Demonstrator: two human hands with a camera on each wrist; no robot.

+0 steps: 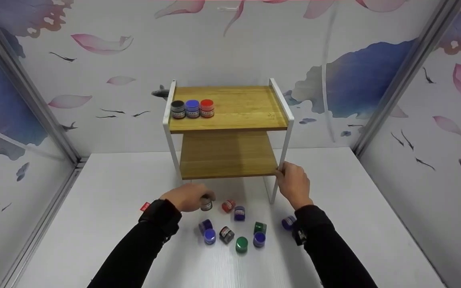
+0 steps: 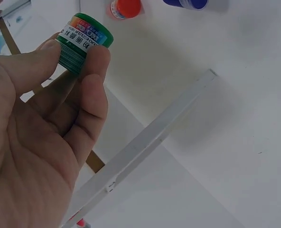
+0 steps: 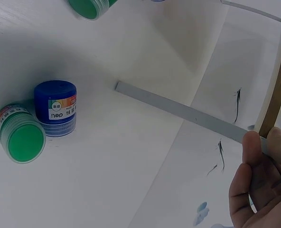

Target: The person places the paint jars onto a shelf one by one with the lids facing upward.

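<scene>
My left hand [image 1: 200, 199] [image 2: 77, 51] pinches a small green-lidded paint jar [image 2: 85, 43] [image 1: 206, 205] between thumb and fingers, just above the white table in front of the shelf. My right hand [image 1: 284, 172] [image 3: 263, 142] grips the front right white leg [image 3: 188, 113] of a two-tier wooden shelf [image 1: 230, 120], at the corner of the lower board. On the top board's left end, a black jar [image 1: 178, 109], a blue jar [image 1: 192, 108] and a red jar [image 1: 207, 108] stand in a row.
Several loose jars lie on the table [image 1: 106, 192] between my arms, among them a red jar [image 1: 228, 205], a blue jar [image 1: 239, 213], a black jar [image 1: 226, 234] and a green jar [image 1: 241, 244]. Patterned walls close in the back and both sides.
</scene>
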